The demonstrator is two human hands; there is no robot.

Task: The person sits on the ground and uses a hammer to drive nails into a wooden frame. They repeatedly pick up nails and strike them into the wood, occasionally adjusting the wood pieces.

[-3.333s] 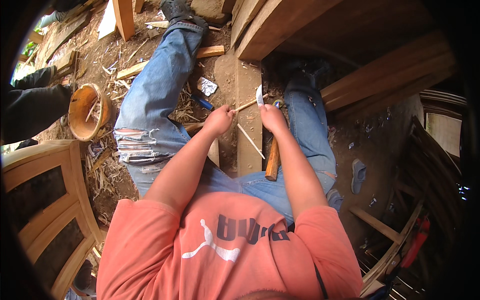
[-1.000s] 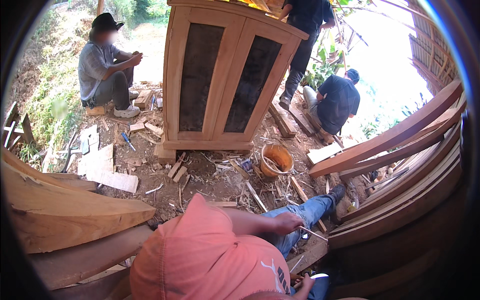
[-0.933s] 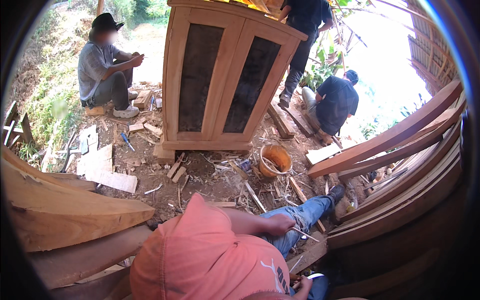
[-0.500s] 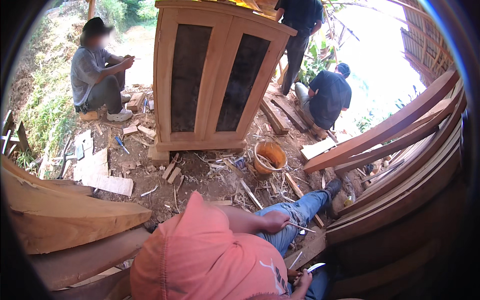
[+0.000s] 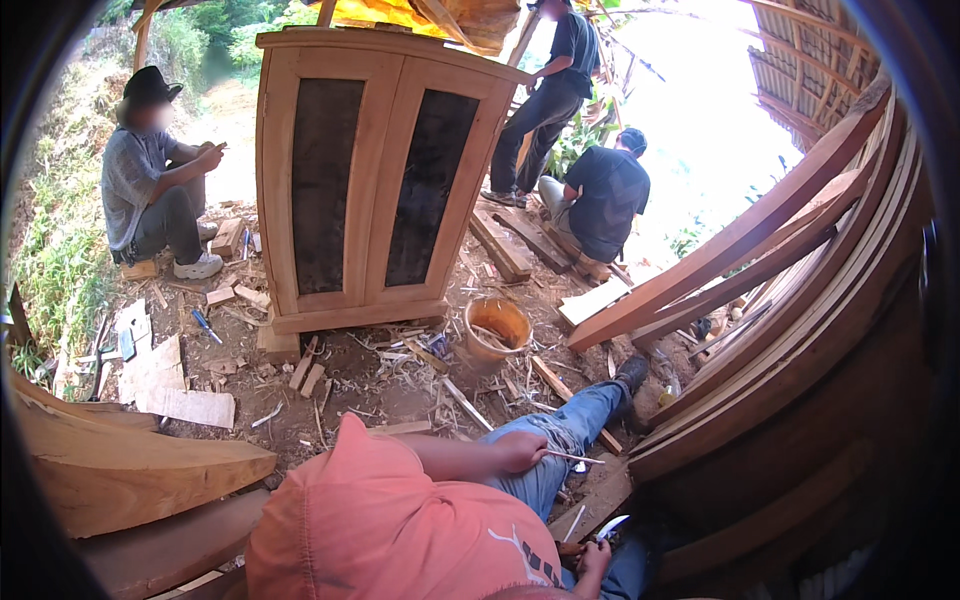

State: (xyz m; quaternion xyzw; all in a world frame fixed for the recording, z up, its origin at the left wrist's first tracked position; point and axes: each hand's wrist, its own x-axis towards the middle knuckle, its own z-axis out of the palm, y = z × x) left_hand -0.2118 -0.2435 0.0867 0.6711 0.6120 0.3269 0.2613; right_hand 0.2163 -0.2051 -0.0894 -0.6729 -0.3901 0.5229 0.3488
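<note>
My left hand is closed around one end of a thin pale stick and rests on my jeans-clad leg. Lower down, close to my other thigh, my right hand grips a knife with a short, curved, shiny blade; the fingers partly cover its handle. Stick and blade are apart. A second pale strip lies between the two hands. My orange shirt fills the lower middle of the view.
A wooden cabinet with dark door panels stands ahead, near an orange bucket among wood shavings. Long beams lean at right; thick planks lie at left. One person sits left, another right; a third stands behind.
The view has turned, so the scene sits further left and slightly lower. The standing person now leans with a hand at the cabinet's top corner. My hands keep the stick and knife.
</note>
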